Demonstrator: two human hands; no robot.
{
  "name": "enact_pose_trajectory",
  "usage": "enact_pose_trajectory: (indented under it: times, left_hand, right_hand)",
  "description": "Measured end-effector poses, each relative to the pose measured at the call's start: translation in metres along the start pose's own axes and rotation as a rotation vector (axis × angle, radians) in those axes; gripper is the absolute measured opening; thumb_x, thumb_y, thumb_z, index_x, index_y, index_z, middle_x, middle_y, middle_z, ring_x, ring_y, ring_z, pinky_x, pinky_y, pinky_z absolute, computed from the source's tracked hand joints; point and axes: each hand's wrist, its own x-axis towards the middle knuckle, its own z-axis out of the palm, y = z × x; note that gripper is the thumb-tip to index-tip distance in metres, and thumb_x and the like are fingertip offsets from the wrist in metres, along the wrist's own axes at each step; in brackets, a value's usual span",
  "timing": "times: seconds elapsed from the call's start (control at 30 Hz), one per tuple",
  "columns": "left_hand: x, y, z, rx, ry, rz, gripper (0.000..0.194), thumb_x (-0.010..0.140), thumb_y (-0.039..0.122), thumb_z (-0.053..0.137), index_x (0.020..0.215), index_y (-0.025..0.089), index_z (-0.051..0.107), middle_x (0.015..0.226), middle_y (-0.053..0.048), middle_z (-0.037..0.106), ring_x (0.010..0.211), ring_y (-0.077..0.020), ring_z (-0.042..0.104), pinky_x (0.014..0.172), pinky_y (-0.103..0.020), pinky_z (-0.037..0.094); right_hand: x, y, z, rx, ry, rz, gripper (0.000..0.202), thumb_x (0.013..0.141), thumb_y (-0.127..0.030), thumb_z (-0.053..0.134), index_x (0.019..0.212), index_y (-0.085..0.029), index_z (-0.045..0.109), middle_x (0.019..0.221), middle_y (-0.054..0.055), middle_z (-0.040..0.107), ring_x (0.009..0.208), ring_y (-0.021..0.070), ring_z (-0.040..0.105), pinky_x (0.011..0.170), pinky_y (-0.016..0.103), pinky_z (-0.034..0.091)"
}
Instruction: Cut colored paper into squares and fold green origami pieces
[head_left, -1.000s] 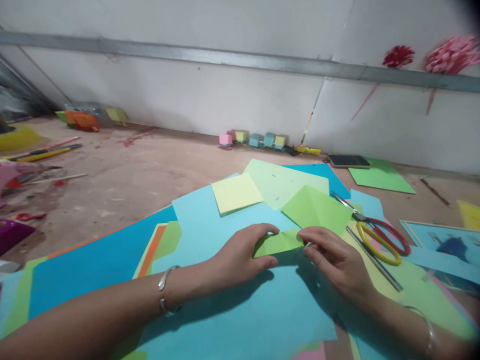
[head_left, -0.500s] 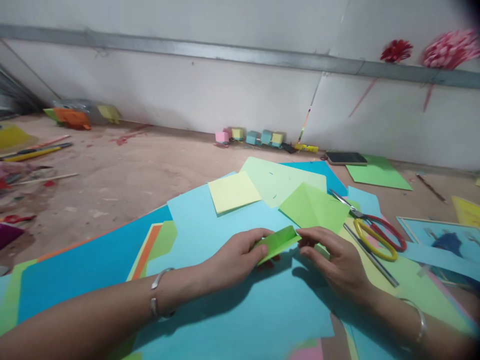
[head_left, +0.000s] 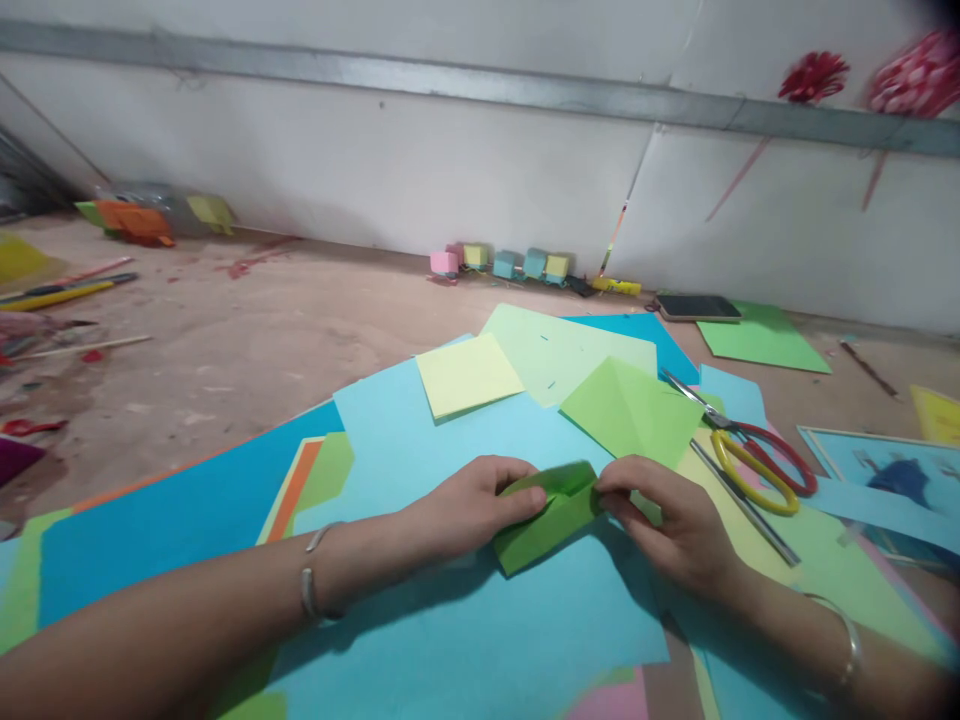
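A folded piece of green paper (head_left: pixel 544 530) is held between my two hands, above a light blue sheet (head_left: pixel 480 640). My left hand (head_left: pixel 480 505) grips its left end, thumb on top and the other fingers behind or beneath. At the right end, my right hand (head_left: pixel 660 515) pinches the paper's edge between thumb and fingertips. A fold runs lengthwise along the paper, and its near flap hangs toward me. Just beyond my hands lie a creased green square (head_left: pixel 630 405) and a pale yellow folded square (head_left: pixel 469 375).
Scissors (head_left: pixel 754 460) with red and yellow handles lie beside a metal rod (head_left: pixel 746 505) to the right. A phone (head_left: pixel 697 307) rests near the wall on green paper (head_left: pixel 772 340). Small paper boxes (head_left: pixel 504 263) line the wall's foot. Pens (head_left: pixel 67 293) lie far left.
The green paper has opened from a narrow strip into a wider piece with its near flap turned down. My right hand has closed onto its right edge. The view has shifted slightly.
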Motion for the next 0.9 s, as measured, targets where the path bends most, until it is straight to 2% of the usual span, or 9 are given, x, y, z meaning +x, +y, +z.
enact_pose_trajectory:
  times: [0.07, 0.13, 0.2, 0.33, 0.47, 0.53, 0.67, 0.77, 0.9]
  left_hand:
    - [-0.001, 0.0, 0.0, -0.075, 0.004, -0.053, 0.047, 0.07, 0.06, 0.069, 0.075, 0.014, 0.06, 0.068, 0.0, 0.055, 0.063, -0.0121, 0.046, 0.061, -0.026, 0.033]
    - [-0.001, -0.001, 0.0, -0.131, 0.019, -0.076, 0.054, 0.066, 0.067, 0.07, 0.074, 0.014, 0.061, 0.067, 0.0, 0.056, 0.062, -0.0121, 0.045, 0.061, -0.026, 0.033]
    - [-0.001, -0.002, 0.0, -0.145, 0.041, -0.069, 0.056, 0.064, 0.068, 0.072, 0.075, 0.014, 0.063, 0.066, 0.0, 0.057, 0.061, -0.012, 0.046, 0.061, -0.026, 0.033]
    - [0.0, -0.002, 0.0, -0.202, 0.082, -0.024, 0.056, 0.064, 0.067, 0.074, 0.076, 0.013, 0.066, 0.067, -0.002, 0.064, 0.064, -0.0137, 0.053, 0.064, -0.026, 0.038]
    - [0.0, 0.001, 0.003, -0.295, 0.076, -0.02, 0.055, 0.061, 0.064, 0.078, 0.075, 0.012, 0.067, 0.067, -0.004, 0.067, 0.067, -0.0157, 0.058, 0.067, -0.027, 0.042]
    - [0.0, 0.002, 0.004, -0.34, 0.082, -0.032, 0.055, 0.059, 0.063, 0.08, 0.075, 0.012, 0.067, 0.067, -0.004, 0.068, 0.068, -0.0159, 0.059, 0.067, -0.026, 0.043]
    - [0.0, 0.0, 0.005, -0.392, 0.082, -0.102, 0.057, 0.056, 0.061, 0.083, 0.081, 0.011, 0.07, 0.07, -0.005, 0.069, 0.068, -0.0164, 0.061, 0.067, -0.026, 0.044]
    - [-0.001, -0.002, 0.005, -0.424, 0.085, -0.136, 0.056, 0.058, 0.058, 0.083, 0.086, 0.01, 0.071, 0.072, -0.006, 0.069, 0.067, -0.016, 0.062, 0.066, -0.026, 0.046]
    - [0.001, -0.001, 0.005, -0.497, 0.14, -0.19, 0.035, 0.074, 0.041, 0.078, 0.088, 0.01, 0.07, 0.075, -0.007, 0.07, 0.066, -0.0145, 0.062, 0.065, -0.025, 0.047]
  right_hand:
    - [0.0, 0.001, -0.001, 0.008, -0.052, -0.054, 0.027, 0.091, -0.009, 0.05, 0.11, -0.021, 0.064, 0.09, 0.005, 0.069, 0.081, 0.0155, 0.066, 0.07, 0.027, 0.055]
    - [0.0, 0.0, -0.002, 0.021, -0.089, -0.065, 0.031, 0.092, -0.008, 0.048, 0.114, -0.022, 0.063, 0.09, 0.005, 0.067, 0.082, 0.0148, 0.064, 0.069, 0.026, 0.054]
    - [0.0, -0.002, -0.004, 0.032, -0.084, -0.064, 0.024, 0.091, -0.009, 0.049, 0.105, -0.021, 0.064, 0.091, 0.005, 0.064, 0.085, 0.0152, 0.063, 0.072, 0.027, 0.053]
    - [0.0, -0.004, -0.005, -0.029, -0.024, -0.14, 0.01, 0.09, -0.019, 0.056, 0.086, -0.019, 0.064, 0.108, 0.01, 0.06, 0.099, 0.0211, 0.059, 0.083, 0.036, 0.049]
    - [-0.003, -0.001, 0.001, -0.206, -0.092, -0.302, 0.017, 0.09, -0.018, 0.058, 0.072, -0.016, 0.06, 0.083, 0.006, 0.063, 0.078, 0.0188, 0.056, 0.072, 0.036, 0.042]
    - [-0.003, -0.001, 0.005, -0.281, -0.114, -0.313, 0.018, 0.089, -0.018, 0.058, 0.071, -0.015, 0.061, 0.082, 0.007, 0.062, 0.076, 0.0186, 0.054, 0.068, 0.035, 0.041]
    - [-0.003, -0.006, 0.009, -0.377, -0.086, -0.332, 0.015, 0.092, -0.019, 0.055, 0.095, -0.017, 0.07, 0.094, 0.01, 0.061, 0.083, 0.0198, 0.054, 0.069, 0.033, 0.045]
    - [-0.004, -0.007, 0.008, -0.471, -0.073, -0.404, 0.022, 0.093, -0.017, 0.055, 0.11, -0.019, 0.069, 0.101, 0.012, 0.062, 0.089, 0.0212, 0.055, 0.073, 0.034, 0.047]
    - [-0.007, -0.008, 0.006, -0.636, -0.111, -0.504, 0.03, 0.094, -0.01, 0.046, 0.117, -0.012, 0.066, 0.113, 0.018, 0.064, 0.099, 0.0276, 0.056, 0.077, 0.041, 0.048]
